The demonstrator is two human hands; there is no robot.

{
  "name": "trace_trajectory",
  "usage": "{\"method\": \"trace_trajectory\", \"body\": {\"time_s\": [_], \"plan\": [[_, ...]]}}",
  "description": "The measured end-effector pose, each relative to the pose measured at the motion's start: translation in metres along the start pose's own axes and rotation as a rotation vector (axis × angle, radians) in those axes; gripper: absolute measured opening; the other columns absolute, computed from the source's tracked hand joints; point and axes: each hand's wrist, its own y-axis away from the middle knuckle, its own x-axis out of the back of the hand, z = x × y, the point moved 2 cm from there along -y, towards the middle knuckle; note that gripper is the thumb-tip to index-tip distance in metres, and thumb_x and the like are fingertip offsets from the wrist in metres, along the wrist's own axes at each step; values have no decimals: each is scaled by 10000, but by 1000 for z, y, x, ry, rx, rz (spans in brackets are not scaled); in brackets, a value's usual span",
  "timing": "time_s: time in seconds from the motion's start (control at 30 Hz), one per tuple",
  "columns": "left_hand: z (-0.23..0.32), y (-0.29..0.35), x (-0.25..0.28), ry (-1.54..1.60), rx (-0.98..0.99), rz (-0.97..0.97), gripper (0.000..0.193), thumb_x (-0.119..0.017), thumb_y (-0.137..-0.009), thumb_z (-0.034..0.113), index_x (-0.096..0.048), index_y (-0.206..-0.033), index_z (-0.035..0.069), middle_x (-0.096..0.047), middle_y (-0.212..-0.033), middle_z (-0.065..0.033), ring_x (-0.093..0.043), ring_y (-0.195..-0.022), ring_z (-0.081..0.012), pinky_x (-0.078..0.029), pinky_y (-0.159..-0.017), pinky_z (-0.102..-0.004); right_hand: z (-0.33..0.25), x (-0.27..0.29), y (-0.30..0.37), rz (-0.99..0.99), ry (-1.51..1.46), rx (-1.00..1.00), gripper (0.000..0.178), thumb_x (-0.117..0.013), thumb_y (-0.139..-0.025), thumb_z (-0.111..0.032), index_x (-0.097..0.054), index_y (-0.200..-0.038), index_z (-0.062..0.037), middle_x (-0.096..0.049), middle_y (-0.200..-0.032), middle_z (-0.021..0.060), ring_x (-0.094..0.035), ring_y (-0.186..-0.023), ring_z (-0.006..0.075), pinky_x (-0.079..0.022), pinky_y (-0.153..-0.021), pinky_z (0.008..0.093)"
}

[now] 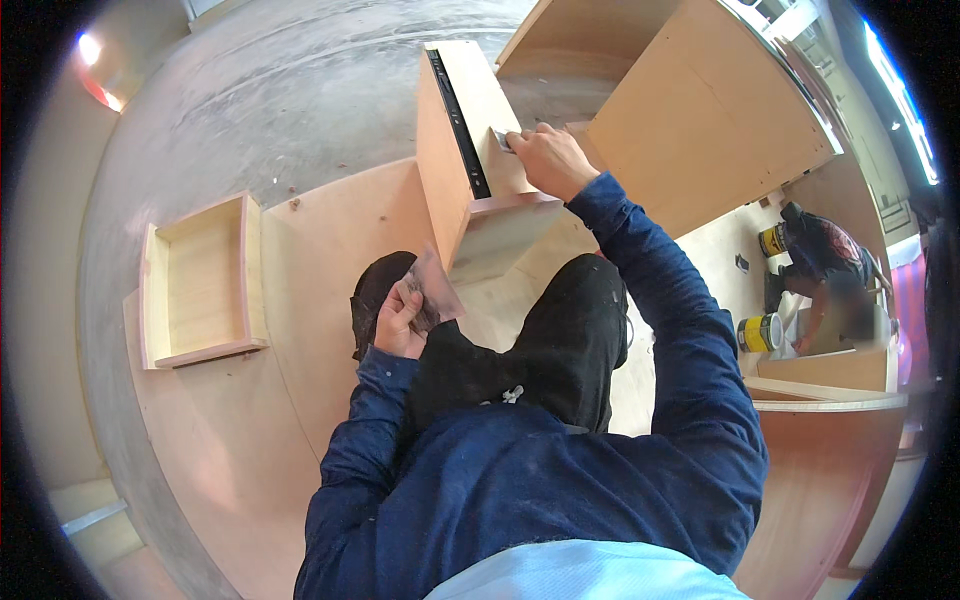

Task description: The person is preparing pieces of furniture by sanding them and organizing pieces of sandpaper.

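Observation:
My right hand point(553, 160) is closed on a small flat scraper point(502, 140), whose blade lies against the pale panel of an upright wooden drawer point(443, 165). A black drawer slide point(456, 125) runs along that panel's edge. Low by my knee, my left hand point(402, 318) pinches a thin, flat sheet point(436, 290) with dark smudges on it. What the sheet is made of I cannot tell. The scraper's grip is mostly hidden under my fingers.
An open drawer point(205, 282) stands at the left on a plywood sheet point(345, 215). Large wooden cabinets point(705, 105) rise at the far right. A co-worker point(830, 255) bends over at the right, near yellow-and-black cans point(760, 333). Wooden boards point(825, 430) stand lower right.

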Motion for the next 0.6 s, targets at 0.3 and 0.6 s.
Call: {"method": "trace_trajectory", "body": {"time_s": [0.3, 0.6], "plan": [[-8, 0, 14, -11, -27, -30, 82, -600, -912, 90, -520, -925, 89, -622, -1037, -45, -639, -915, -186, -555, -814, -370, 55, -29, -122, 8, 12, -58, 318, -494, -818, -62, -597, -1114, -111, -669, -969, 144, -628, -930, 356, -518, -769, 469], [3, 0, 4, -19, -33, -43, 257, -603, -915, 150, -543, -1150, 64, -628, -1061, -54, -618, -978, -180, -509, -838, -302, 102, -27, -120, 43, -164, -342, 266, -475, -843, -150, -645, -1036, -81, -662, -995, 201, -640, -947, 352, -505, -808, 456]]}}
